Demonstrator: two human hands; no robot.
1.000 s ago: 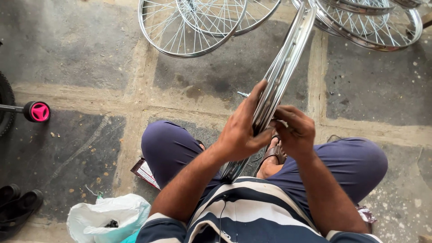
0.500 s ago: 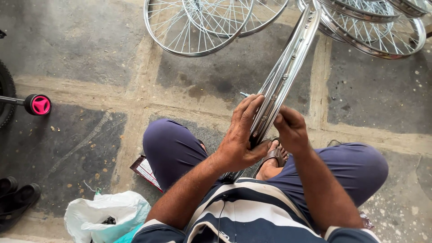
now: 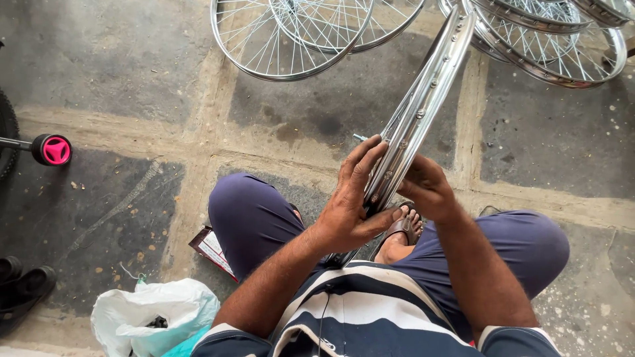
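The chrome wheel rim, shiny and pierced with spoke holes, stands on edge above the seated person's lap over the stone floor. The left hand is closed around its lower section, fingers wrapped over the outer face. The right hand is pressed to the opposite side; its grip cannot be determined.

A person sits on the stone floor with a chrome rim held edge-up between the knees. The left hand wraps the rim from the left, fingers over its outer face and thumb below. The right hand presses against its right side. More spoked wheels lie on the floor beyond. A white bag sits by the left knee, a pink-capped axle farther left.
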